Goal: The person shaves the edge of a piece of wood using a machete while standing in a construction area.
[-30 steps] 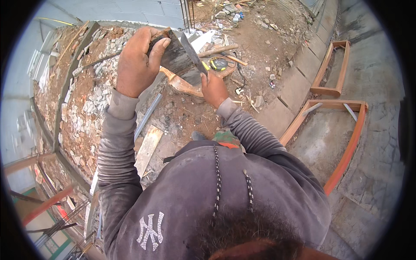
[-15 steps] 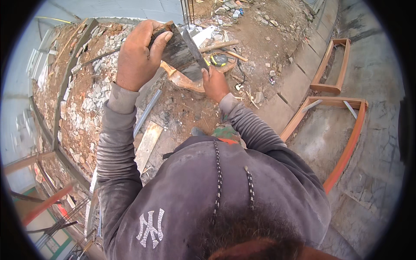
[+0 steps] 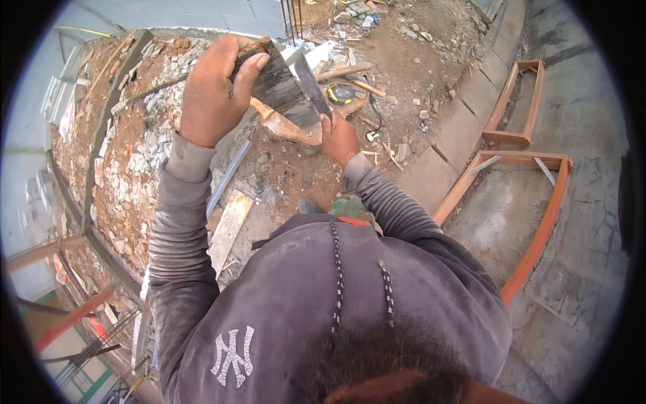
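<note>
My left hand (image 3: 219, 87) is closed over the top edge of a dark, weathered wooden board (image 3: 277, 84), its thumb on the near face. The board stands tilted over a pale-topped wooden stump (image 3: 286, 126). My right hand (image 3: 340, 137) grips a machete (image 3: 311, 84) with a long, flat, dark blade. Its handle is hidden in my fingers. The blade points up and away, just right of the board, with a narrow gap between them. A black and yellow tape measure (image 3: 341, 93) lies on the far right part of the stump.
Broken rubble (image 3: 151, 145) covers the ground at left. Near my left forearm lie a metal profile (image 3: 229, 176) and a loose plank (image 3: 230, 225). Two wooden frames, one curved (image 3: 538, 252) and one smaller (image 3: 507, 137), rest on the concrete at right. Upright steel rods (image 3: 291, 20) stand far ahead.
The machete in my right hand has moved a little to the right, away from the board's edge. My left hand and the board have barely shifted.
</note>
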